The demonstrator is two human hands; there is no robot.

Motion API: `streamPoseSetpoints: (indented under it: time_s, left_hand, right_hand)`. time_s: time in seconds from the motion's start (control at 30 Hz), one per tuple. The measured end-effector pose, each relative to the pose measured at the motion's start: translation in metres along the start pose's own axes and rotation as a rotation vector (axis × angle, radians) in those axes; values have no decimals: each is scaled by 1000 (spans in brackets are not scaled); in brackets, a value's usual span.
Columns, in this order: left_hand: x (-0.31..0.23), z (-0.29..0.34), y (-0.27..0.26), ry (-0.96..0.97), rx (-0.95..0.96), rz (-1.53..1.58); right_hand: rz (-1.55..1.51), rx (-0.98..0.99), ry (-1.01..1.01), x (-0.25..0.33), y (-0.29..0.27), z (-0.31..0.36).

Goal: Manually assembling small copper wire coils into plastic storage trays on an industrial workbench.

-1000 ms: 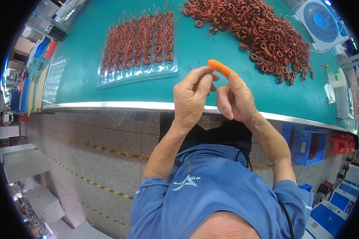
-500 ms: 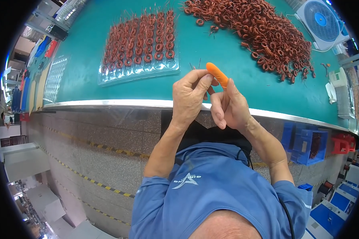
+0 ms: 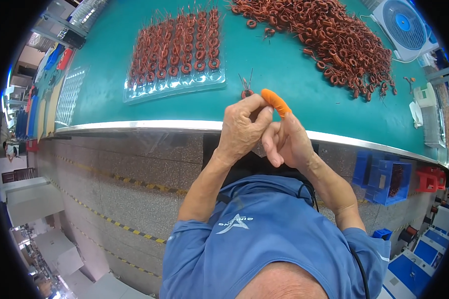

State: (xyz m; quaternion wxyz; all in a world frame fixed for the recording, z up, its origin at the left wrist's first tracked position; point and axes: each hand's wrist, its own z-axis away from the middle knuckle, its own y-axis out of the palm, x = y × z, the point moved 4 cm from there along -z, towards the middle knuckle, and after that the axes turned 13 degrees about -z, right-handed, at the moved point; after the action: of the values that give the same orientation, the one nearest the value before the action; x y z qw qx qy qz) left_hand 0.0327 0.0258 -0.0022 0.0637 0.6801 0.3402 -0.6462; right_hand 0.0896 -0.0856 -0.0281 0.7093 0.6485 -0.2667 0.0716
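Observation:
My left hand [image 3: 242, 132] is closed, thumb and forefinger pinched together at the tip of my right forefinger. An orange finger cot [image 3: 276, 102] covers that forefinger. My right hand [image 3: 293, 142] has its thumb against the base of the cot and its other fingers curled. Whatever lies between the fingertips is hidden. Just past my left knuckles, a single copper-wound ring coil [image 3: 246, 93] shows on the green table, its thin wire leads pointing away from me. Left of it stands a clear plastic tray [image 3: 177, 93] with rows of similar coils, leads upward.
A large heap of loose ring coils [image 3: 329, 50] covers the table's far right, with a few strays beside it. A fan [image 3: 402, 22] stands behind the heap. The table's metal edge [image 3: 154, 126] runs under my wrists. Blue bins [image 3: 388, 182] sit below at the right.
Both hands have drawn slightly toward me, the orange-covered finger dipping lower. The ring coil beyond my left hand now shows; before, only its leads did.

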Motion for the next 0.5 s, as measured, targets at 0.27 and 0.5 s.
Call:
streamPoseSetpoints:
  time_s: [0.27,0.5]
  left_hand:
    - [16,-9,-48,194,-315,-473]
    - [26,-23,-2,233,-228,-923]
  right_hand:
    - [847,-284,-309,73,8,-24]
    - [1537,-273,-428,75,-33,-94]
